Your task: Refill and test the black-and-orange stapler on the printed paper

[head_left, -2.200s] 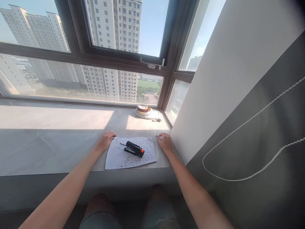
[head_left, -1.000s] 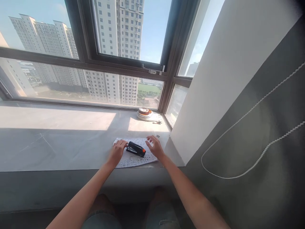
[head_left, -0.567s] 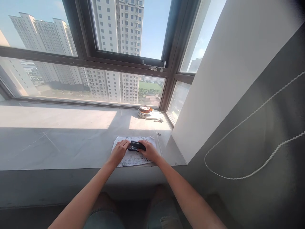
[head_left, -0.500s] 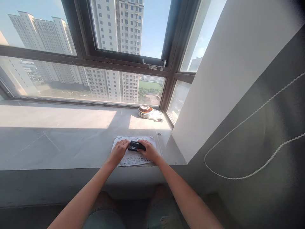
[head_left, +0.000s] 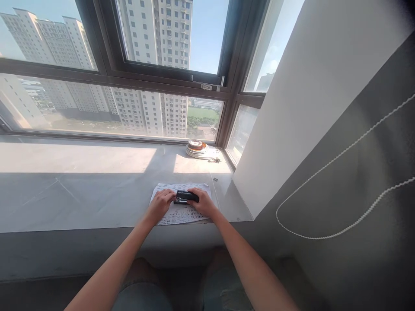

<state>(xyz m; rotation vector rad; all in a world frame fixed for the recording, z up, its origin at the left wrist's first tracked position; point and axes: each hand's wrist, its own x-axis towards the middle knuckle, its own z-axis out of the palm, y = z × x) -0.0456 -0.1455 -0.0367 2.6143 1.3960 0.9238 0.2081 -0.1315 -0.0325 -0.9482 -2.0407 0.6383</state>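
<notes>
Both hands have come in from the edges of the sheet of paper [head_left: 177,213] and now meet over the black stapler [head_left: 184,197], just right of the middle of the frame. A couple of seconds ago the stapler lay free on the paper with its orange end showing, the left palm down beside the sheet and the right at a small pale bit by the wall. Now the right hand [head_left: 203,203] is curled over the stapler's right end and covers the orange part. The left hand [head_left: 161,204] rests on the paper, fingers bent, with its fingertips at the stapler's left end. I cannot tell whether it grips the stapler or only steadies it.

Over the last half second the hands have barely shifted. The stapler sits on the upper part of the paper, which lies flat near the front edge of the sill [head_left: 81,194].

Farther back, in the sunlit corner by the window, stands a low stack of plates [head_left: 196,150]. A bead cord [head_left: 327,166] loops across the grey wall at the right.
</notes>
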